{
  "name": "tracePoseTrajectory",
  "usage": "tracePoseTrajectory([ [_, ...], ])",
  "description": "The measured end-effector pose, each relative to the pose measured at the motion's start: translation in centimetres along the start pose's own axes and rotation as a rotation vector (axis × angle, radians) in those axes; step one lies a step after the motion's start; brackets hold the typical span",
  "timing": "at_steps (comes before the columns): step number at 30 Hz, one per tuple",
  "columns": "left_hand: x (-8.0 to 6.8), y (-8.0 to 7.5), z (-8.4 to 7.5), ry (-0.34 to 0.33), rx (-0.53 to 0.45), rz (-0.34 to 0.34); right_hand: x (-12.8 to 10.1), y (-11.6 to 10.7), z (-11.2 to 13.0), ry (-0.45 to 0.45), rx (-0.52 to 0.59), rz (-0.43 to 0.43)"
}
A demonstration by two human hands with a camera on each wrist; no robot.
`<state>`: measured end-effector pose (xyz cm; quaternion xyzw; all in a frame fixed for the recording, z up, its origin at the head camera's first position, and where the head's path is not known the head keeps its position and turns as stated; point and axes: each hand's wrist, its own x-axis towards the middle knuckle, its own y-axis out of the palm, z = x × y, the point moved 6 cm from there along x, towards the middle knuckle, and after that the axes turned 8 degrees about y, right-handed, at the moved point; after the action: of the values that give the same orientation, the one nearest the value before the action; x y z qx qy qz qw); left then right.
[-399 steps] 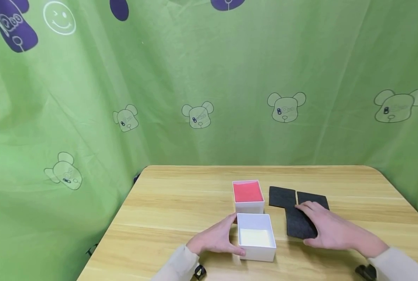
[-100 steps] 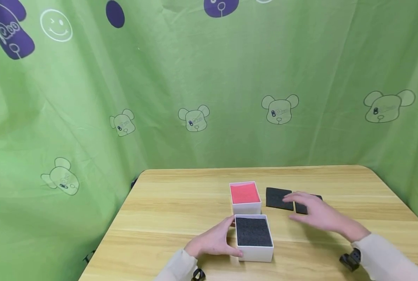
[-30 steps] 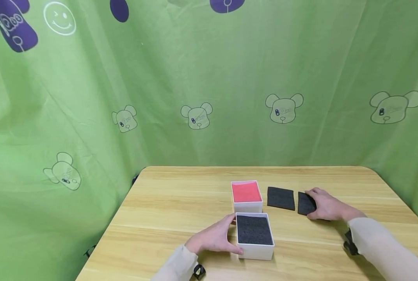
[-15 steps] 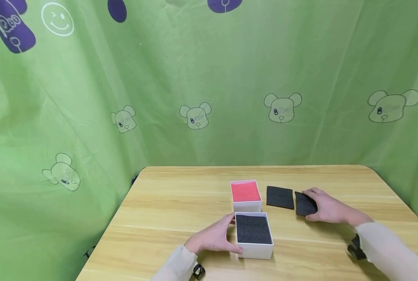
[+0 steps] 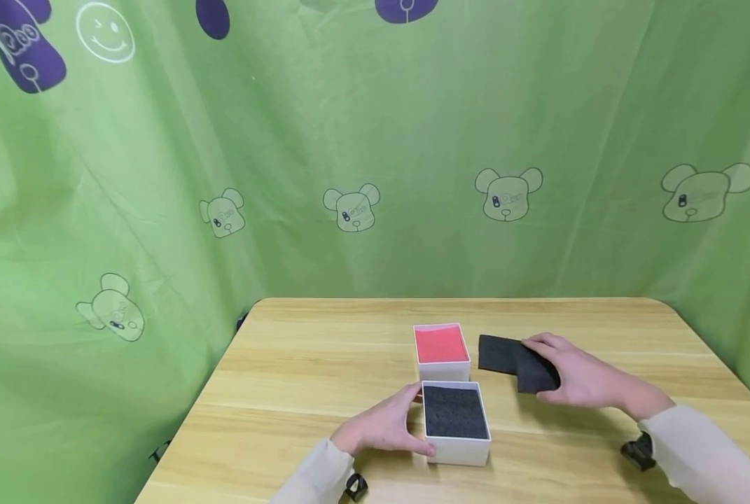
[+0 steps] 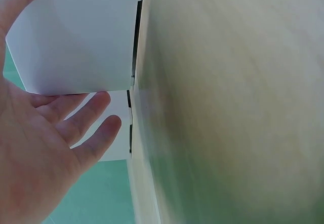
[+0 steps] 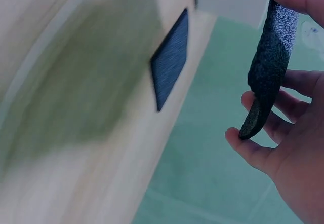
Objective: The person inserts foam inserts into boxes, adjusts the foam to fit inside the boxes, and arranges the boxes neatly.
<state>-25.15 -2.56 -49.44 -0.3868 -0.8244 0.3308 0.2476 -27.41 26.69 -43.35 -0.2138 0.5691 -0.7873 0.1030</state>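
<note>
Since half a second ago, right hand (image 5: 576, 378) has lifted one foam pad (image 5: 535, 374) off the counter (image 5: 324, 364) — pinched edge-on. Left hand (image 5: 384, 427), fingers spread, braces the foam-lined white box (image 5: 456, 423); second pad (image 5: 499, 353) lies flat.

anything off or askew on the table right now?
Nothing stands out. The right hand holds one black foam pad lifted off the table; another pad lies flat beside the red-lined box. The left hand rests against the white box, whose foam insert sits level.
</note>
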Motion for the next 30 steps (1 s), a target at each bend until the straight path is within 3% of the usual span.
tracePoseTrajectory([
  [4,0.0,0.1,0.0,0.000,-0.001,0.002,-0.2,-0.9,2.0,-0.037,-0.014,-0.019],
  [11,0.0,0.1,0.1,-0.006,0.021,0.003,-0.3,-1.8,5.4,-0.070,0.022,0.024],
  [16,0.0,0.2,0.1,-0.010,0.029,0.002,-0.2,-1.6,7.1,-0.076,0.019,0.033],
  [22,0.1,0.1,0.0,-0.006,0.023,-0.001,-0.2,-1.6,9.3,-0.152,0.010,-0.004],
  [30,0.1,0.1,-0.1,-0.003,0.032,0.001,0.0,-0.7,11.9,-0.201,0.012,0.039],
])
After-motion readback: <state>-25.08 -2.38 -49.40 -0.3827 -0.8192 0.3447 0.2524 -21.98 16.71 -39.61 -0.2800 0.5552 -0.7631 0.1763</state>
